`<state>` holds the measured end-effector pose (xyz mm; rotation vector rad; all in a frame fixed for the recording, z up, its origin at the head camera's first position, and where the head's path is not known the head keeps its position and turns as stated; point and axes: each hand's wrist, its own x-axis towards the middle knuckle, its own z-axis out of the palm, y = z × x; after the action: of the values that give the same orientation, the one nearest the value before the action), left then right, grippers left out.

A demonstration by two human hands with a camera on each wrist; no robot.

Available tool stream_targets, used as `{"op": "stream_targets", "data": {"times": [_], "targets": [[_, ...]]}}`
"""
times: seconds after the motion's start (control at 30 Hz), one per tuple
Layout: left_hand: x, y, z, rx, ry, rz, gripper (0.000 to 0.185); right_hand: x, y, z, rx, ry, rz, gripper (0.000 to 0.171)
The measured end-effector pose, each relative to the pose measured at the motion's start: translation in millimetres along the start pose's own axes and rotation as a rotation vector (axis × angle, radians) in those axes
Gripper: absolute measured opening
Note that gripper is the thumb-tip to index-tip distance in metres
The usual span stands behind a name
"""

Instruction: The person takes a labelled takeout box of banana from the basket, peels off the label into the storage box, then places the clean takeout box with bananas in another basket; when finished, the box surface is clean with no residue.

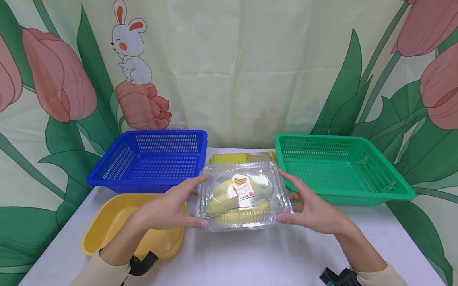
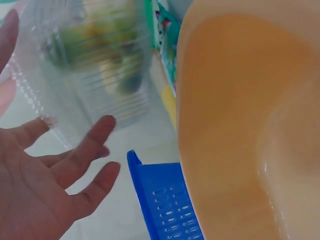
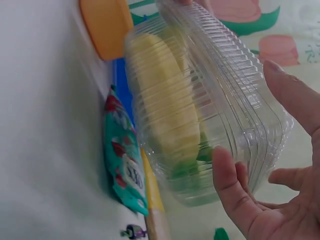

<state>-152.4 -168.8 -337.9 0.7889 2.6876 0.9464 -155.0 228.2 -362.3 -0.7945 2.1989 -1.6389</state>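
Holding a clear box (image 1: pixel 244 194) between them, the left hand (image 1: pixel 171 209) and right hand (image 1: pixel 312 208) press against its two short sides with fingers nearly straight, thumbs along the near edge. Neither hand curls round it; the palms face each other across the box. The box sits at the middle of the table (image 1: pixel 250 258), between a blue basket (image 1: pixel 150 161) and a green basket (image 1: pixel 340 171), with its near edge at the hands. Whether its base touches the table or is raised just off it cannot be told.

Inside lie bananas (image 1: pixel 229 190), green-yellow, under a lid bearing one small banana label (image 1: pixel 243 186); their count is unclear through the ribbed plastic.

The right wrist view shows the box's ribbed side wall and one pale banana (image 3: pixel 165 120) pressed against it, plus a teal snack packet (image 3: pixel 124 165) behind the box, which the head view hides. It also shows the right hand's fingers (image 3: pixel 232 195) spread on the plastic. The left wrist view, blurred, shows the left hand's fingers (image 2: pixel 85 150) open beside the box wall, with the yellow tub (image 2: pixel 240 125) filling the frame's right.

Both forearms reach forward from cream sleeves, wrists level. Counted: two baskets, one yellow tub (image 1: pixel 121 222) at front left, one box, one packet.
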Motion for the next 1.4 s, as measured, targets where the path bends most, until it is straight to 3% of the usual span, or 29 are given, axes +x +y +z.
{"op": "stream_targets", "data": {"times": [0.1, 0.27, 0.43, 0.9, 1.07, 1.2, 1.4], "targets": [[-7.2, 2.1, 0.1, 0.037, -0.042, -0.029, 0.111, -5.4, 1.7, 4.6, 0.016, -0.028, 0.029, 0.106], [-14.8, 3.4, 0.1, 0.073, -0.093, -0.027, 0.11, -12.1, 6.1, 10.5, -0.062, -0.042, 0.05, 0.103], [-19.2, 3.4, 1.0, 0.08, -0.143, -0.037, 0.108, -18.2, 12.2, 13.0, -0.066, -0.082, 0.077, 0.102], [-25.4, -1.1, 10.4, 0.015, -0.236, -0.093, 0.104, -27.6, 11.5, 15.7, -0.123, -0.159, 0.157, 0.085], [-25.8, -1.8, 16.0, 0.048, -0.233, -0.096, 0.104, -30.0, 11.9, 16.4, -0.159, -0.171, 0.188, 0.084], [-23.8, -3.6, 19.7, 0.073, -0.225, -0.106, 0.105, -28.0, 13.0, 19.4, -0.282, -0.135, 0.175, 0.082], [-18.2, -6.5, 22.2, 0.138, -0.202, -0.112, 0.106, -15.3, 15.7, 29.5, -0.565, -0.066, -0.007, 0.095]]}}
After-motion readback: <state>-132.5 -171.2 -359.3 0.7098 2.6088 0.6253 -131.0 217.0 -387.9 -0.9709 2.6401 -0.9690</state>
